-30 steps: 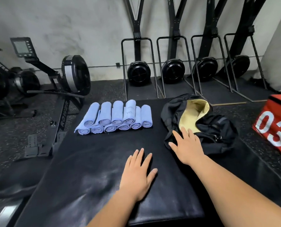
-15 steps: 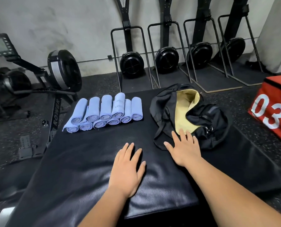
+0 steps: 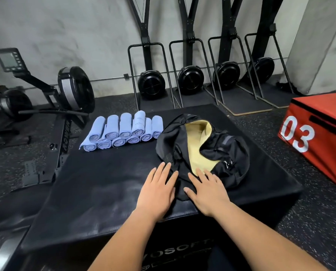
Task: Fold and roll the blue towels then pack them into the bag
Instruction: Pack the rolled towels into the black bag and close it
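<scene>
A red box (image 3: 317, 141) marked 03 sits right; a rowing machine (image 3: 65, 94) left; four black fan machines (image 3: 151, 85) line the wall.

The red box (image 3: 317, 137) at the far right carries a big white "03" on its side. "ROWER" runs along the rowing machine's rail (image 3: 66, 137) at the left. The counter's near face (image 3: 177, 253) shows "OSOFT", partly cut off.

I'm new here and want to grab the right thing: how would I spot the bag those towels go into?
Find the big black padded box in the middle of the gym floor. On its right side, beside the rolled blue towels, lies a floppy black bag. Its open mouth shows a pale yellow lining.
</scene>
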`<state>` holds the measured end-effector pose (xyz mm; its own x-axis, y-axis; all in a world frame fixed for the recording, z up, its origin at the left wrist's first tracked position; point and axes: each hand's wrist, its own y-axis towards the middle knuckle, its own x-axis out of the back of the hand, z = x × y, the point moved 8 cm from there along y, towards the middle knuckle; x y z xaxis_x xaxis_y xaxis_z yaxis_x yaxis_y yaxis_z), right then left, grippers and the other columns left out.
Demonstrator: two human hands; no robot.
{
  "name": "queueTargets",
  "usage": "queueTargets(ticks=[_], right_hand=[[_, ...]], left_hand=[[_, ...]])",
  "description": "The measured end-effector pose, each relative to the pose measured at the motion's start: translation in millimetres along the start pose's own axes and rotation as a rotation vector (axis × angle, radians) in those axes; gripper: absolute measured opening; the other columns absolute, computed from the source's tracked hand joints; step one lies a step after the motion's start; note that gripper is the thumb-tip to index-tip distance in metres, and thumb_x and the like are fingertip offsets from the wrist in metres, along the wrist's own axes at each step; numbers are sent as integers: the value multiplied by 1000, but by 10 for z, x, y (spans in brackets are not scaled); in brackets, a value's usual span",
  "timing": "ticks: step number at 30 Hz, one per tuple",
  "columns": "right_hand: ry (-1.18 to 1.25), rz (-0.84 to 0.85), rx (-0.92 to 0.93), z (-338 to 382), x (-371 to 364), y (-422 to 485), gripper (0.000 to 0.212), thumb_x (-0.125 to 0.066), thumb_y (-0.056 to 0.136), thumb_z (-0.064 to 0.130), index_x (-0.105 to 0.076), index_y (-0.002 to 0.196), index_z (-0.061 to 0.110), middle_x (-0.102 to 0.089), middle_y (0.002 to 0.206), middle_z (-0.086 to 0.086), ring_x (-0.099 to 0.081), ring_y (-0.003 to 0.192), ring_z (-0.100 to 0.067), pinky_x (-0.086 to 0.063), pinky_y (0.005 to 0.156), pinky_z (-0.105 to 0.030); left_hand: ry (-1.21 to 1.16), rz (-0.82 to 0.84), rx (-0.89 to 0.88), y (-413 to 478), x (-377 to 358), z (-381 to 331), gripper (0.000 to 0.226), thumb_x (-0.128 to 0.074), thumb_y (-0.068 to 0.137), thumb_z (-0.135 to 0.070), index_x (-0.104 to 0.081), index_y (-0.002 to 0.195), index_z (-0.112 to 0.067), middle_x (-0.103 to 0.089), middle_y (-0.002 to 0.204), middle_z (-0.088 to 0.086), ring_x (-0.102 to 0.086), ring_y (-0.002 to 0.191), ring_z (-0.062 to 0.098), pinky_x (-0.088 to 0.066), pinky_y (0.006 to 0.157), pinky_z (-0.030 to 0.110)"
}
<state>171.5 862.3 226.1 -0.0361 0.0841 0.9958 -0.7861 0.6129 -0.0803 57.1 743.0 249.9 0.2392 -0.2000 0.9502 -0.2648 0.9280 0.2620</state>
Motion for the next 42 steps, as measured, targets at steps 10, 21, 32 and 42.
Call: queueTargets(ticks=[10,21,32,42], right_hand=[[57,-79,323,374,138,-757,61,-31,106,62,-41,159,35,-33,169,8,-26,156,-21,-18,126,-34],[254,-265,330,522,595,-746,11,-42,100,41,-52,101,37,-63,95,10,-57,91,-18,-48,86,-42],[-101,-167,469,888,436,-439,13,-41,100,37,-55,99,37,-66,100,13,-57,95,-18,-41,85,-36],[-428,-246,252,562,674,-313,51,-29,104,54,-52,143,30,-44,156,-1,-49,129,-24,-34,99,-45]], left_hand=[[2,-99,-129,-279,596,-56,58,-41,102,-36,-40,159,-24,-32,170,4,-20,160,27,-18,130,48],[267,62,-124,-655,747,389,47,-30,105,-41,-71,93,-21,-64,82,2,-56,89,30,-29,123,51],[357,354,-55,-978,746,763,22,-50,103,-34,-69,114,-29,-71,111,-5,-52,112,27,-31,93,41],[496,394,53,-594,958,1074,102,-58,81,-79,-26,165,-31,-16,173,11,9,160,45,8,126,61]])
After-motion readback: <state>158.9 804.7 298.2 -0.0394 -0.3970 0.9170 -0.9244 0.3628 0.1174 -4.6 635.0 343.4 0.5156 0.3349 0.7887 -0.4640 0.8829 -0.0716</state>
